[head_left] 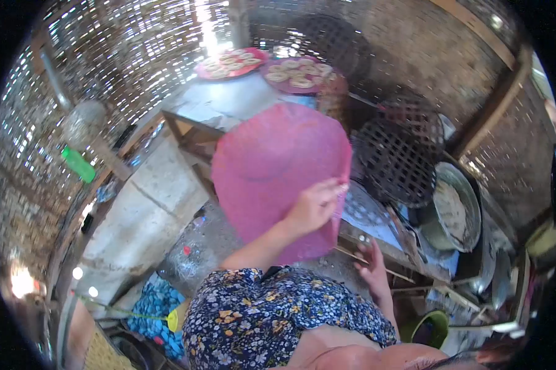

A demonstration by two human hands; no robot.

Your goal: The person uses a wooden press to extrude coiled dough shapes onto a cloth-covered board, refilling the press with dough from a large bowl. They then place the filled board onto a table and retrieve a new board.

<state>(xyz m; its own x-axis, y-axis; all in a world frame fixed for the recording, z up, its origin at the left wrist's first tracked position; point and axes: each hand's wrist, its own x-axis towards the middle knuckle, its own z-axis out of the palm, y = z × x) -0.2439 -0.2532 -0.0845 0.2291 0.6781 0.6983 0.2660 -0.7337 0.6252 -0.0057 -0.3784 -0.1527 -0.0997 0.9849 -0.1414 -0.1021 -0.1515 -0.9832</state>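
Note:
A large, roundish pink tray (271,160) fills the middle of the view, its right rim raised or bent. My left hand (315,206) reaches across its face, with the fingers closed at the right rim. To the lower right, my right hand (371,266) is apart from the tray, its fingers spread and slightly curled. A small shiny spot shows at its fingers; I cannot make out what it is. Behind, a red tray (262,55) and another pink tray (271,85) carry several pale ring-shaped pieces.
Dark lattice baskets (394,163) stand right of the pink tray. Beyond them is a metal basin (469,228) with pale contents. A pale slab (148,209) lies left; blue pieces (157,308) lie lower left. A green bottle (78,164) is by the woven wall, a green bucket (441,324) lower right.

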